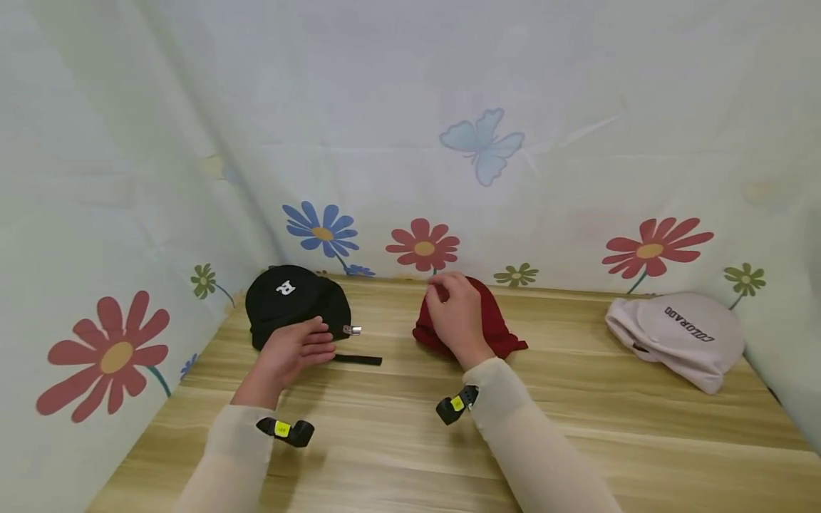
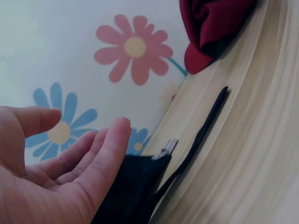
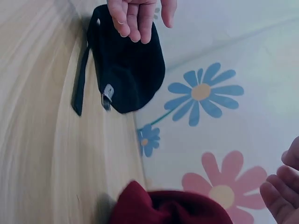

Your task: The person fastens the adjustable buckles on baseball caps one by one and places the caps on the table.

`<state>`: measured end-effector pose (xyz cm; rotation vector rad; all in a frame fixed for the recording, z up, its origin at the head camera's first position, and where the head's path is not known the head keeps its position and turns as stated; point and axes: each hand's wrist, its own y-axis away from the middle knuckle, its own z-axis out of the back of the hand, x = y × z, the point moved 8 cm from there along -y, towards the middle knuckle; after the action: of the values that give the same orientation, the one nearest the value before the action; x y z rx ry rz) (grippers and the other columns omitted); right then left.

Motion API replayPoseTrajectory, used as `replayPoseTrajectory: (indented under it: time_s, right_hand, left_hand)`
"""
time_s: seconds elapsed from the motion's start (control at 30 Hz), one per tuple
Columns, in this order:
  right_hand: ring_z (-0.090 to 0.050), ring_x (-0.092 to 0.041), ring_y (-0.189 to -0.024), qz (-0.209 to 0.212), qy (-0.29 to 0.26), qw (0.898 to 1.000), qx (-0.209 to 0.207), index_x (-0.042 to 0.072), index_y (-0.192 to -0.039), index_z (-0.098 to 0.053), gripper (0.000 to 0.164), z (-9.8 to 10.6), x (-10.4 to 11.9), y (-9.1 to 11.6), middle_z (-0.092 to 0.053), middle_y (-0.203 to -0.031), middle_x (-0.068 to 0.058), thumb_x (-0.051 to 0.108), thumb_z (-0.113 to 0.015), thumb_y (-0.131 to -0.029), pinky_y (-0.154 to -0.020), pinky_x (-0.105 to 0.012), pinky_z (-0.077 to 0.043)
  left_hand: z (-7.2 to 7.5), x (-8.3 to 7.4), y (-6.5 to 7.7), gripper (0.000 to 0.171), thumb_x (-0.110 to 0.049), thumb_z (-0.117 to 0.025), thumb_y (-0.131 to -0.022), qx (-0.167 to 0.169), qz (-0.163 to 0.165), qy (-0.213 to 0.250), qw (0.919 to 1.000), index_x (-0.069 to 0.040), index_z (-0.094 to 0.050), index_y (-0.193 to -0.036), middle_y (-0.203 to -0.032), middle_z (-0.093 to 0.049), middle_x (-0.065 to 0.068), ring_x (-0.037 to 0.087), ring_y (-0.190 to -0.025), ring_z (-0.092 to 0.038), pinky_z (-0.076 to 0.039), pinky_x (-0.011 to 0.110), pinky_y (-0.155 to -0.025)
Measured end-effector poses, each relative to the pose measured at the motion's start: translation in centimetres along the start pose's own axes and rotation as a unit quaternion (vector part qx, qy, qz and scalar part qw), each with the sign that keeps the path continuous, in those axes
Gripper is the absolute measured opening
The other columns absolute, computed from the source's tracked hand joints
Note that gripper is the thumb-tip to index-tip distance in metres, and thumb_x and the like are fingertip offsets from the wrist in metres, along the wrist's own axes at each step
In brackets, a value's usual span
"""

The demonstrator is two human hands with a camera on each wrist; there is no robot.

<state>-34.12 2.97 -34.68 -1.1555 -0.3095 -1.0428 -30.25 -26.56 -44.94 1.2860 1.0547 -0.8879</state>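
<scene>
A black cap (image 1: 291, 299) with a white letter R lies at the back left, its metal buckle (image 1: 352, 330) and loose strap (image 1: 359, 360) pointing right. In front of this cap hovers my left hand (image 1: 288, 356), palm turned inward, fingers extended and holding nothing. The left wrist view shows its thumb and fingers (image 2: 100, 163) well apart. My right hand (image 1: 457, 317) is over a dark red cap (image 1: 494, 320) and covers part of it. In the right wrist view, the right fingers (image 3: 280, 191) are loosely bent, with a gap between them and the red cap (image 3: 163, 207).
To the right on the wooden table (image 1: 385, 442) lies a pale pink cap (image 1: 686, 335) lettered COLORADO. A white curtain (image 1: 385, 107) printed with flowers and a butterfly hangs behind the table and along its left side.
</scene>
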Motion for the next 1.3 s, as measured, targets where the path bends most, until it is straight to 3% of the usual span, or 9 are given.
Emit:
replayPoseTrajectory:
  time_s: [0.17, 0.4, 0.63, 0.93, 1.3]
  right_hand:
    - [-0.061, -0.017, -0.081, 0.014, -0.012, 0.999, 0.049, 0.013, -0.101, -0.073, 0.013, -2.3, 0.7, 0.3, -0.067, -0.103, -0.004, 0.014, -0.064, -0.092, -0.074, -0.032, -0.055]
    - [-0.064, -0.023, -0.1, 0.004, -0.036, 0.993, 0.116, 0.01, -0.108, -0.071, 0.018, -5.1, 1.0, 0.7, -0.065, -0.114, -0.006, 0.015, -0.062, -0.093, -0.084, -0.036, -0.058]
    - [-0.062, -0.02, -0.103, -0.014, -0.021, 0.988, 0.149, 0.013, -0.111, -0.069, 0.019, -7.1, 0.7, 1.1, -0.065, -0.115, -0.003, 0.017, -0.062, -0.094, -0.084, -0.032, -0.057]
    - [-0.058, -0.027, -0.115, -0.055, -0.01, 0.971, 0.234, 0.012, -0.121, -0.065, 0.028, -11.3, -0.1, 1.9, -0.059, -0.128, -0.009, 0.018, -0.063, -0.094, -0.095, -0.037, -0.054]
    - [-0.056, -0.03, -0.119, -0.055, 0.01, 0.957, 0.285, 0.01, -0.123, -0.064, 0.033, -15.0, 0.0, 2.5, -0.06, -0.13, -0.011, 0.018, -0.066, -0.092, -0.104, -0.043, -0.046]
  left_hand:
    - [1.5, 0.2, 0.4, 0.053, -0.033, -0.05, -0.101, -0.01, 0.002, 0.006, 0.9999, 0.008, -0.044, -0.135, -0.119, -0.063, 0.021, 0.028, -0.102, -0.069, -0.058, 0.039, -0.084]
    - [3.1, 0.6, 1.1, 0.053, -0.032, -0.05, -0.101, -0.015, 0.005, 0.025, 0.9996, 0.009, -0.043, -0.134, -0.106, -0.067, 0.01, 0.023, -0.093, -0.071, -0.058, 0.04, -0.085]
    - [4.4, 1.3, 1.8, 0.055, -0.035, -0.052, -0.1, -0.027, 0.004, 0.025, 0.9993, 0.009, -0.044, -0.132, -0.101, -0.068, 0.007, 0.021, -0.091, -0.071, -0.059, 0.037, -0.083]
    - [6.7, 3.7, 2.3, 0.049, -0.034, -0.05, -0.101, -0.047, 0.019, 0.047, 0.9976, 0.008, -0.046, -0.126, -0.095, -0.068, 0.005, 0.019, -0.086, -0.071, -0.059, 0.038, -0.082]
    - [8.6, 5.4, 2.9, 0.056, -0.036, -0.05, -0.101, -0.053, 0.023, 0.086, 0.9946, 0.008, -0.038, -0.132, -0.093, -0.069, 0.005, 0.02, -0.087, -0.07, -0.059, 0.037, -0.083]
